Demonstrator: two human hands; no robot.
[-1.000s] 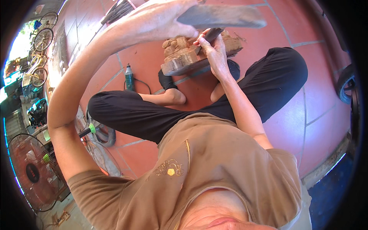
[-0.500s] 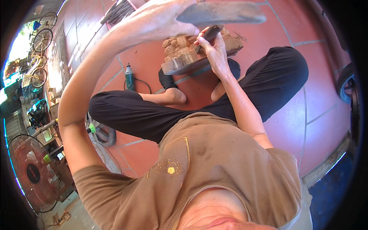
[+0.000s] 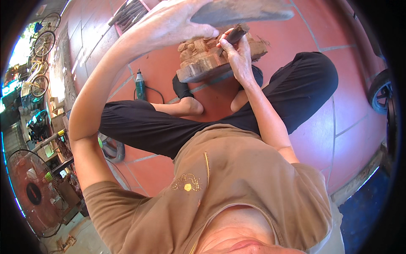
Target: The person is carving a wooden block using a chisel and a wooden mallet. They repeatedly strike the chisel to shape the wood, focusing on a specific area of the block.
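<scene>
High at the top of the view, my left hand grips a flat, grey-brown wooden mallet, held above the work. My right hand is closed around the dark handle of a chisel, whose splayed top end points up toward the mallet without touching it. Beneath that hand, a block of carved brown wood rests in front of my feet, its upper side cut into rounded shapes. The chisel slants down to the carving; its cutting tip is too small to make out.
A green rotary power tool with a cord stands on the red tiled floor left of the carving. Several dark tools lie in a tray farther up. A fan and bicycles line the left; a wheel is at right.
The whole picture has shifted slightly. The mallet stays raised above the chisel, both hands keep their grips, and the carving shows no visible difference.
</scene>
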